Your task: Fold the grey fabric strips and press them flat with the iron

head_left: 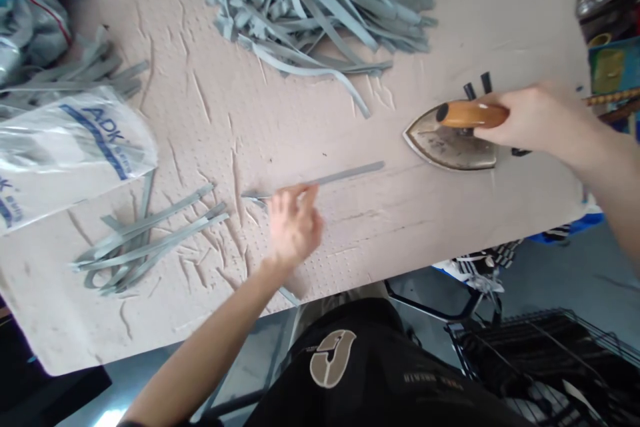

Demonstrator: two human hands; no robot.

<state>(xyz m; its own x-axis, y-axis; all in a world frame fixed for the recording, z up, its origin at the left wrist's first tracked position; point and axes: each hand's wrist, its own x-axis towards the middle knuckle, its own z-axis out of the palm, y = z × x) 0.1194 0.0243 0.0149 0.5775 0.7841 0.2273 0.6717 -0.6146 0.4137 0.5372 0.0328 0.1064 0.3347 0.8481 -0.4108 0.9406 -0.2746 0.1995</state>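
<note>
My right hand [533, 117] grips the orange-brown handle of an iron [457, 140], whose metal soleplate rests on or just over the pale table cover at the right. Its pointed tip faces left. In the middle, a narrow grey fabric strip [353, 173] lies nearly straight across the cover. My left hand [296, 221] is over the strip's left part, fingers bent and close together against it. The hand is slightly blurred, and its fingers hide a stretch of the strip. The strip's right end points toward the iron, with a gap between them.
A big heap of grey strips [325, 7] lies at the back. A smaller pile of strips [145, 240] is at the left, near a printed plastic bag [80, 153]. The wrinkled table cover [350, 333] ends at the front edge, close to my body.
</note>
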